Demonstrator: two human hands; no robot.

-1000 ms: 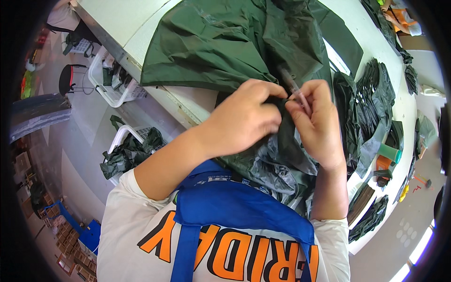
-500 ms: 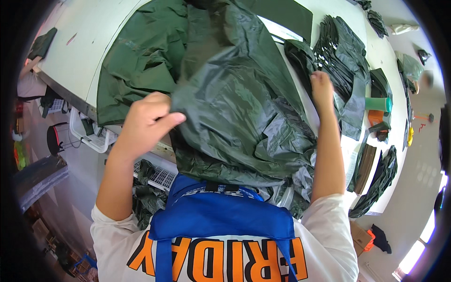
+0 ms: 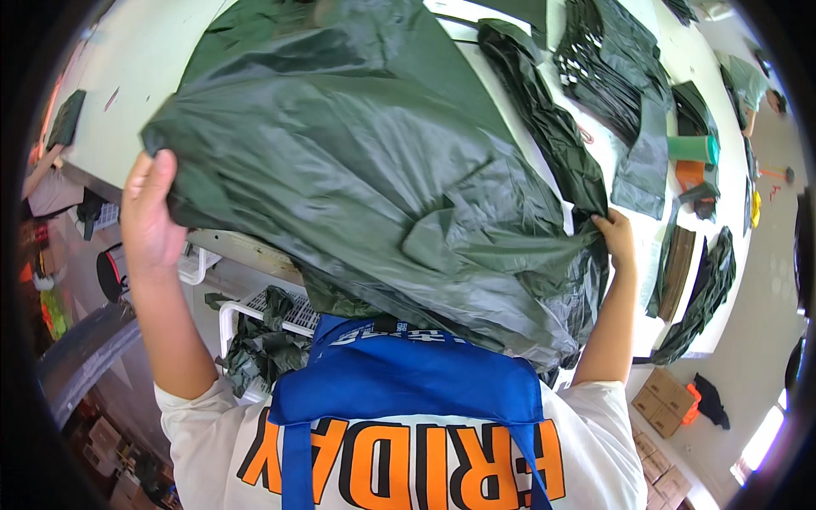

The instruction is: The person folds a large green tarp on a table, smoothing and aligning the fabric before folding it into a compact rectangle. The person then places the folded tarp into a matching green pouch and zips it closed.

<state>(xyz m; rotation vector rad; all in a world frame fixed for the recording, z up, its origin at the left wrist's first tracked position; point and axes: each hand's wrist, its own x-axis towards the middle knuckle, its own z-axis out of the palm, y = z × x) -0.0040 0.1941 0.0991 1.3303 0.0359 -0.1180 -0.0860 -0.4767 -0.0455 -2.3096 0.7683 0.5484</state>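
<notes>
Over on the right side of the frame I see a green cylinder (image 3: pixel 695 150) on the white table (image 3: pixel 127 89), an orange piece (image 3: pixel 690 176) just below it. Cardboard boxes (image 3: pixel 663 399) sit at the lower right, near a bright window (image 3: pixel 759 444). A white basket (image 3: pixel 226 328) shows lower left of centre; a co-worker's pale sleeve (image 3: pixel 54 194) at the far left.
</notes>
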